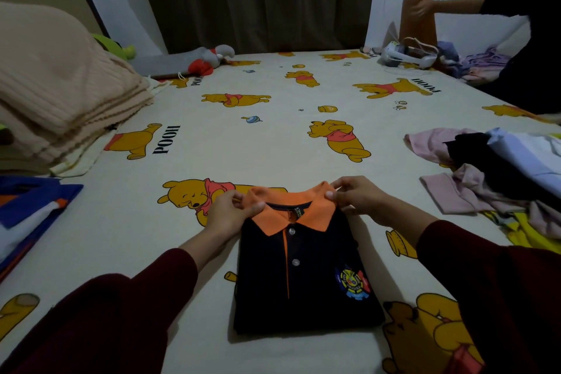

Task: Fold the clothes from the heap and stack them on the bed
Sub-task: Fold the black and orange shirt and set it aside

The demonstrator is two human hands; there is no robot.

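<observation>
A folded navy polo shirt with an orange collar [303, 276] lies flat on the bed's cream bear-print sheet [273, 136], close in front of the person. The left hand [230, 212] and right hand [355, 196] each pinch a collar end. A heap of unfolded pink, black and white clothes [491, 173] sits to the right.

open sheet [273, 136] ahead, clothes heap [498, 173] right, folded blanket [60, 94] left
</observation>
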